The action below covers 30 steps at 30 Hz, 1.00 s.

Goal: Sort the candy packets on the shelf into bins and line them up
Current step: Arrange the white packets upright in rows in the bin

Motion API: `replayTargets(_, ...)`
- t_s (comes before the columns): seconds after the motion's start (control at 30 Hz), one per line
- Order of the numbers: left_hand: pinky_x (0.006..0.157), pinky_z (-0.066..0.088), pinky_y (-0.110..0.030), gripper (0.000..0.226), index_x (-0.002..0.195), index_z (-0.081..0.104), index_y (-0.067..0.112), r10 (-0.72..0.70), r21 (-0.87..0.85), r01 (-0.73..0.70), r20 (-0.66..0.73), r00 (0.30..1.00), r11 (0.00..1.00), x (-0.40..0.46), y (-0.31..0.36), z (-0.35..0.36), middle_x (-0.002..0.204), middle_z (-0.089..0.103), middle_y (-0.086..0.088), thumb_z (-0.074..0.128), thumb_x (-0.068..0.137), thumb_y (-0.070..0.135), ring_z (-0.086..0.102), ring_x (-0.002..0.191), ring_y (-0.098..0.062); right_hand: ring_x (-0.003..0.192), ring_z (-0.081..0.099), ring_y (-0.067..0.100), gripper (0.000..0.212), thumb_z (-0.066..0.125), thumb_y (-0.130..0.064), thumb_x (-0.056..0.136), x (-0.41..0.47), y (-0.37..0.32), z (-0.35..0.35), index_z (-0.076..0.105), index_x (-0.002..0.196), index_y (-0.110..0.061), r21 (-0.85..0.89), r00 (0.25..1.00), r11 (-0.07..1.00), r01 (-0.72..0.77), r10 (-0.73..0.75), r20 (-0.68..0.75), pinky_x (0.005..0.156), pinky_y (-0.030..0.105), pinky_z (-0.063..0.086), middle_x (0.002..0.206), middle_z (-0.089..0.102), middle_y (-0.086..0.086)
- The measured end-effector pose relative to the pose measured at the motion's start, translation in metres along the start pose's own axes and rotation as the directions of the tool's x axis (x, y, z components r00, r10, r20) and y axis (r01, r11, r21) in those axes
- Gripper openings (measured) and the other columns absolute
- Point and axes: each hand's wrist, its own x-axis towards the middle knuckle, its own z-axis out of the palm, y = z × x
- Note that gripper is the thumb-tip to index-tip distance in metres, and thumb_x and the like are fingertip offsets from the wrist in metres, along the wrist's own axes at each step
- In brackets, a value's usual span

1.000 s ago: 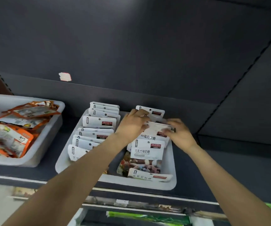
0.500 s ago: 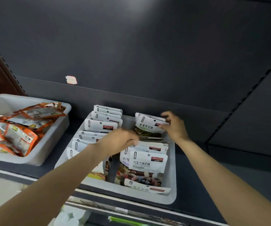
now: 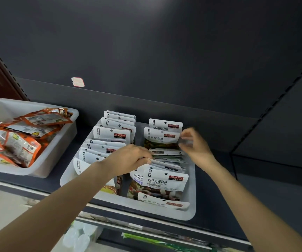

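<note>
A white bin point(image 3: 192, 193) on the dark shelf holds two rows of white candy packets. The left row point(image 3: 110, 135) stands lined up front to back. In the right row, two packets point(image 3: 163, 135) stand upright at the back, several lean flat in the middle point(image 3: 168, 160), and others point(image 3: 164, 180) stand at the front. My left hand point(image 3: 128, 159) reaches across the bin, its fingers curled over the tops of the leaning middle packets. My right hand point(image 3: 194, 144) is motion-blurred beside the right edge of the back packets, fingers spread and holding nothing I can see.
A second white bin point(image 3: 59, 153) at the left holds a loose pile of orange packets point(image 3: 19, 142). The dark shelf back wall point(image 3: 146, 104) rises just behind both bins. The shelf surface point(image 3: 219, 188) continues to the right. Green goods point(image 3: 146, 240) show on the shelf below.
My right hand has let go of the back packet and drawn to its right side. My left hand has slid right onto the leaning middle packets. A second packet now stands upright at the back.
</note>
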Motion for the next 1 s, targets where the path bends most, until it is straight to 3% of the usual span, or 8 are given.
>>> replayTargets(0.17, 0.099, 0.037, -0.018, 0.029, 0.12, 0.065, 0.018, 0.007, -0.019, -0.007, 0.019, 1.0, 1.0, -0.002, 0.004, -0.002, 0.136, 0.054, 0.007, 0.049, 0.098, 0.027, 0.052, 0.122, -0.009, 0.127, 0.037, 0.005, 0.068, 0.057, 0.01, 0.079, -0.022, 0.008, -0.022, 0.046, 0.128, -0.034, -0.049, 0.911, 0.998, -0.024, 0.043, 0.411, 0.101, 0.019, 0.033, 0.136, 0.04, -0.008)
replayTargets(0.27, 0.097, 0.03, -0.011, 0.028, 0.12, 0.065, 0.019, 0.004, -0.031, -0.003, 0.014, 1.0, 1.0, -0.003, 0.004, -0.002, 0.14, 0.051, 0.006, 0.049, 0.098, 0.026, 0.049, 0.125, -0.009, 0.127, 0.035, 0.005, 0.072, 0.064, 0.006, 0.078, -0.016, 0.008, -0.02, 0.044, 0.135, -0.032, -0.098, 0.892, 0.995, -0.006, 0.05, 0.449, 0.102, 0.019, 0.032, 0.137, 0.036, -0.008)
replayTargets(0.37, 0.099, 0.031, -0.014, 0.024, 0.113, 0.069, 0.022, 0.023, -0.032, -0.024, -0.022, 0.999, 0.999, -0.006, 0.003, -0.002, 0.151, 0.034, 0.01, 0.051, 0.097, 0.025, 0.047, 0.126, -0.007, 0.127, 0.043, 0.012, 0.052, 0.069, 0.001, 0.078, -0.004, 0.012, -0.013, 0.059, 0.114, -0.035, -0.125, 0.96, 0.991, 0.053, -0.016, 0.278, 0.106, 0.027, 0.034, 0.132, 0.047, -0.006)
replayTargets(0.43, 0.106, 0.03, -0.022, 0.022, 0.111, 0.07, 0.026, 0.05, 0.035, -0.048, -0.069, 0.996, 0.998, -0.008, 0.002, -0.002, 0.155, 0.025, 0.01, 0.055, 0.095, 0.025, 0.042, 0.128, -0.008, 0.126, 0.042, 0.012, 0.048, 0.068, 0.0, 0.079, 0.002, 0.009, -0.012, 0.06, 0.11, -0.036, -0.177, 0.948, 0.982, 0.061, -0.001, 0.32, 0.106, 0.025, 0.032, 0.129, 0.046, -0.006)
replayTargets(0.53, 0.104, 0.04, -0.037, 0.02, 0.107, 0.073, 0.024, 0.09, 0.077, -0.078, -0.167, 0.982, 0.994, -0.011, 0.001, 0.0, 0.141, 0.046, -0.002, 0.063, 0.09, 0.02, 0.047, 0.123, -0.02, 0.129, 0.034, 0.009, 0.068, 0.068, -0.004, 0.077, 0.003, 0.005, -0.018, 0.045, 0.133, -0.036, -0.201, 0.856, 0.979, 0.014, 0.092, 0.508, 0.109, 0.026, 0.03, 0.14, 0.035, -0.007)
replayTargets(0.63, 0.09, 0.047, -0.031, 0.019, 0.105, 0.074, 0.017, 0.09, 0.056, -0.082, -0.181, 0.979, 0.995, -0.014, -0.001, 0.004, 0.119, 0.058, -0.005, 0.064, 0.089, 0.017, 0.056, 0.105, -0.019, 0.132, 0.03, 0.007, 0.085, 0.071, -0.004, 0.075, -0.005, 0.008, -0.022, 0.031, 0.143, -0.037, -0.189, 0.826, 0.982, 0.002, 0.105, 0.554, 0.111, 0.032, 0.031, 0.144, 0.03, -0.009)
replayTargets(0.83, 0.099, 0.043, -0.023, 0.03, 0.125, 0.062, 0.028, -0.009, -0.034, 0.009, -0.015, 1.0, 0.999, -0.011, 0.001, 0.001, 0.127, 0.061, 0.012, 0.05, 0.097, 0.028, 0.057, 0.113, -0.005, 0.103, 0.06, 0.016, 0.019, 0.066, -0.016, 0.087, 0.007, 0.009, -0.011, 0.071, 0.105, -0.016, -0.242, 0.992, 0.97, 0.007, 0.025, 0.126, 0.083, 0.026, 0.045, 0.109, 0.068, 0.002)
replayTargets(1.0, 0.072, 0.041, -0.004, 0.029, 0.121, 0.065, 0.022, -0.066, -0.096, 0.078, 0.12, 0.991, 0.992, -0.011, 0.007, -0.006, 0.111, 0.07, 0.006, 0.051, 0.097, 0.027, 0.06, 0.085, -0.003, 0.088, 0.065, 0.019, 0.017, 0.06, -0.022, 0.092, 0.022, -0.001, 0.001, 0.072, 0.099, -0.013, -0.338, 0.99, 0.941, 0.016, -0.063, -0.128, 0.068, 0.028, 0.046, 0.095, 0.072, 0.003)
